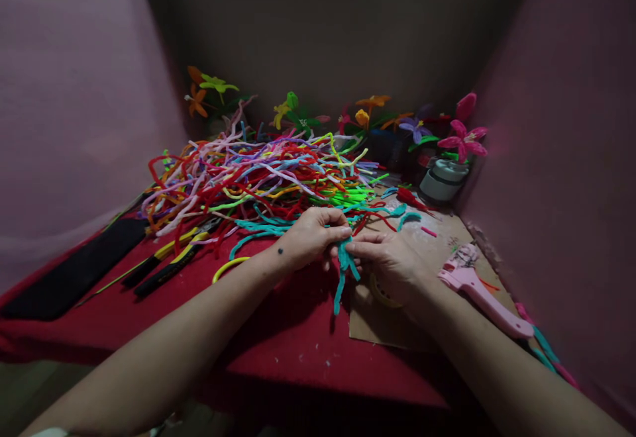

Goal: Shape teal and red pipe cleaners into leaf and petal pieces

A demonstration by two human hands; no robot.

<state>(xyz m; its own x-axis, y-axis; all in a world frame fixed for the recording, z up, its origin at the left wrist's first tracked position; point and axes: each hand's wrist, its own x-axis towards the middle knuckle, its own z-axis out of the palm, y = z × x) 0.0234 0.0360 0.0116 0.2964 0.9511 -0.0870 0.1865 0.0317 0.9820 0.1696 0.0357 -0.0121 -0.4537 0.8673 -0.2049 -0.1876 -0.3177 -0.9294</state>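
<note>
Both hands meet over the front of the table around a teal pipe cleaner piece (344, 258), bent and bunched, with loose ends hanging down. My left hand (315, 233) pinches its top between thumb and fingers. From the other side my right hand (392, 261) grips it just below, fingertips closed against it. Some of the piece is hidden by the fingers. Behind my left hand, more teal pipe cleaners (265, 226) lie loose at the edge of a big multicoloured pile of pipe cleaners (268, 169).
Yellow-and-black pliers (171, 261) and a black pouch (74, 271) lie at left on the red cloth (283, 357). At right are cardboard (377, 331), a pink glue gun (487, 291) and a pot (444, 180) holding a pink pipe cleaner flower (463, 140). Other flowers stand behind.
</note>
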